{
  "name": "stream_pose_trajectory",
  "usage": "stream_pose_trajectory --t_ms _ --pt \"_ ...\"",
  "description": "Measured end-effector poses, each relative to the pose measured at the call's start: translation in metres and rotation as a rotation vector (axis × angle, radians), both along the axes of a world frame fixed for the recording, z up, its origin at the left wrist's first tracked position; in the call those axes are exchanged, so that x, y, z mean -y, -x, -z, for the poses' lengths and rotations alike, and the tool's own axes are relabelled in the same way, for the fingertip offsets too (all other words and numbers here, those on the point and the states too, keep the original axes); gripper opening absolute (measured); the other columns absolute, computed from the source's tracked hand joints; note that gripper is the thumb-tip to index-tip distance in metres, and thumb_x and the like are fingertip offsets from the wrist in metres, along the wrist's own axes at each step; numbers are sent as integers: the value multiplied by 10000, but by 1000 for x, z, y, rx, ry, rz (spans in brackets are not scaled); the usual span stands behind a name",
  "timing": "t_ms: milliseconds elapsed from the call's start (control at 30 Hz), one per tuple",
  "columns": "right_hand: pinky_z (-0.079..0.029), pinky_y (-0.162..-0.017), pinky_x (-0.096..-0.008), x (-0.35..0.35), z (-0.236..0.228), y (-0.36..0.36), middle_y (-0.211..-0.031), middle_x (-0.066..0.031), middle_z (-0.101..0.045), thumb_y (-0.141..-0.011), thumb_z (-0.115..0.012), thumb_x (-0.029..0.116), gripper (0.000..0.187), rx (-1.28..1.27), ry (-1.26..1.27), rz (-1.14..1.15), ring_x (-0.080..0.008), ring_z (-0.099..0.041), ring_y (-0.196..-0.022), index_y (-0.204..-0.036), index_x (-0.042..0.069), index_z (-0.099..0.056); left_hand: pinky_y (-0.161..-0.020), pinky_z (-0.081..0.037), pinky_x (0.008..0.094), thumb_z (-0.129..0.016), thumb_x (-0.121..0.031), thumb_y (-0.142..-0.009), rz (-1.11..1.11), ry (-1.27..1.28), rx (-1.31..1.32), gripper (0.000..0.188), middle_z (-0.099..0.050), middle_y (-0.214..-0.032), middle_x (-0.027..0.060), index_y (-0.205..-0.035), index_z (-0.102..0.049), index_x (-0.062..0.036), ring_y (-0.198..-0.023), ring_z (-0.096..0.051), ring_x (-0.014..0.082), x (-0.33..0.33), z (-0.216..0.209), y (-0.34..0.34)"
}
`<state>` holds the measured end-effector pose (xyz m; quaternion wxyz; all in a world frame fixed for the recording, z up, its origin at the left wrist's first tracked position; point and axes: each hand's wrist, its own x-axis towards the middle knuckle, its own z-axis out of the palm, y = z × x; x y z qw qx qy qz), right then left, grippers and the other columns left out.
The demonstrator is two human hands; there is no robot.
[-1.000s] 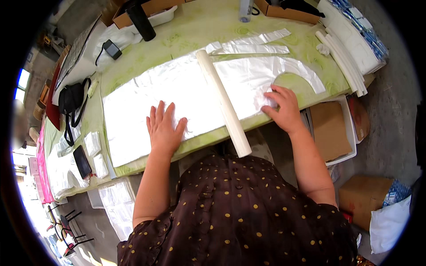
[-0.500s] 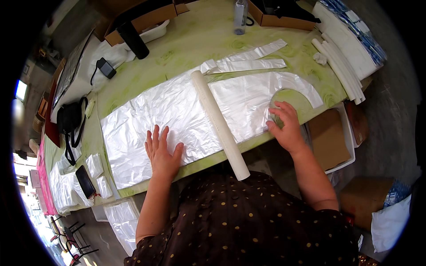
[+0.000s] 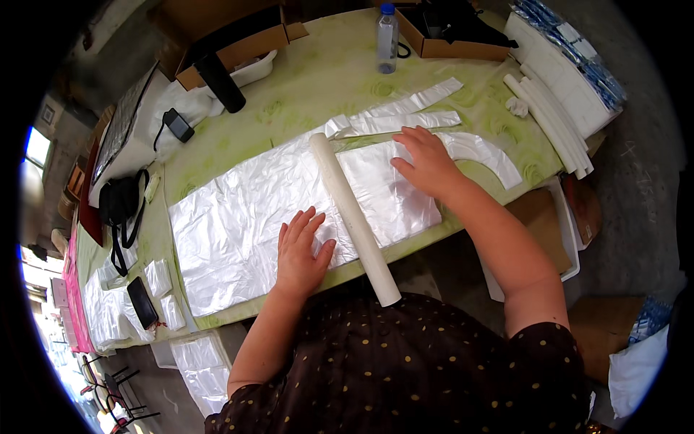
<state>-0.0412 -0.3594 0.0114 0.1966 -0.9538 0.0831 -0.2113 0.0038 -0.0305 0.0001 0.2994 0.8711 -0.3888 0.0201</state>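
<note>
A thin white plastic apron (image 3: 242, 210) lies spread over the table, wrinkled, with its curved neck loop at the right and long strips beyond its far edge. Across it rests a pale round tube (image 3: 352, 213), its near end jutting past the table edge toward my body. To the left of the tube, my left hand (image 3: 302, 254) is over the plastic, fingers stretched and slightly spread. Over the apron's right part is my right hand (image 3: 426, 160), fingers extended and apart, holding nothing. Whether either palm presses on the sheet is hard to tell.
A blue-capped bottle (image 3: 387, 40) and a black cylinder (image 3: 220, 84) stand at the back. More pale tubes (image 3: 553, 123) lie at the right edge. Leftward are a small black device (image 3: 178, 125), a black bag (image 3: 119, 199), a phone (image 3: 142, 301) and folded plastic packets (image 3: 108, 311).
My right hand has moved away from me and leftward, from the neck opening onto the apron. My left hand has shifted right, closer to the tube.
</note>
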Motion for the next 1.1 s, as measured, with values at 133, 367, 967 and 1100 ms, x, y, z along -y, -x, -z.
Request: stream_pose_trajectory --t_ms 133,367,967,1100 --pt "-323 -1157 -581 33 17 -40 -1498 -101 -521 -989 -542 426 481 -351 94 72 -351 -436 -1402 -1344 113 -625 -1211 -278 530 -734 -274 -886 -19 -68 30 441 -548 -1491 100 -1295 -666 -124 -1436 -438 335 -1 5 -3" --pt "-345 -1144 -553 142 9 -25 -1454 -95 -562 -971 -571 426 439 -227 162 558 -326 -483 -1345 -1287 138 -672 -1213 -283 526 -735 -253 -873 -31 -62 38 423 -557 -1483 92 -1271 -682 -119 -1437 -442 325 1 4 0" --pt "-443 -1036 -414 -7 32 108 -1186 -137 -690 -885 -707 127 238 196 -398 8 -336 -615 -1154 -1117 73 -712 -1121 -396 474 -739 -97 -835 23 139 143 441 -606 -1388 142 -1269 -661 -80 -1324 -516 346 12 -8 -6" --pt "-498 -937 -290 1 60 104 -1076 -82 -700 -960 -596 12 169 524 -829 220 -191 -662 -1008 -1108 19 -676 -999 -496 410 -782 -105 -823 247 233 40 385 -663 -1241 129 -1197 -695 -73 -1168 -605 328 65 -50 3"
